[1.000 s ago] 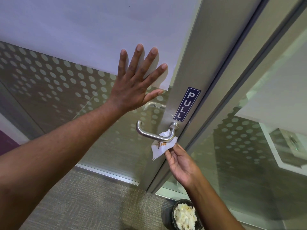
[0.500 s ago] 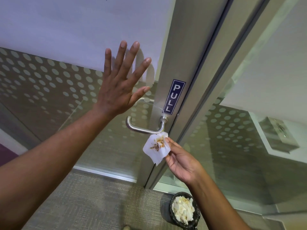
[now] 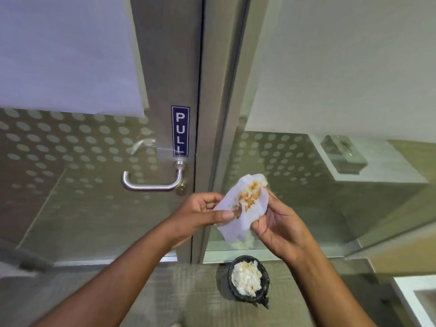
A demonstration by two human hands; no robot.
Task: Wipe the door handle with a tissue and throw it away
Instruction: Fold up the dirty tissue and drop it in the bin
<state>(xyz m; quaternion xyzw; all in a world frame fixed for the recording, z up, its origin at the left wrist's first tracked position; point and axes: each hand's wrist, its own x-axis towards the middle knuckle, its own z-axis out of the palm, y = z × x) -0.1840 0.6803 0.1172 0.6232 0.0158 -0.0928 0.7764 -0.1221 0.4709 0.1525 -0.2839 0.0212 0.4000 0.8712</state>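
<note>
A white tissue (image 3: 245,204) with brown-orange stains is held up in front of me, below and to the right of the metal lever door handle (image 3: 153,182). My left hand (image 3: 200,213) pinches its left edge with thumb and fingers. My right hand (image 3: 280,223) grips its right side. The handle is bare and neither hand touches it. A small black-lined bin (image 3: 249,279) full of crumpled white tissues stands on the floor directly below the hands.
The door frame (image 3: 165,79) carries a blue PULL sign (image 3: 180,131). Dotted frosted glass panels (image 3: 59,149) flank the door on both sides. Grey carpet (image 3: 179,291) covers the floor around the bin.
My left hand has left the door glass and come down to grip the tissue. My right hand has pulled the tissue away from the handle, to the right. The view has shifted right.
</note>
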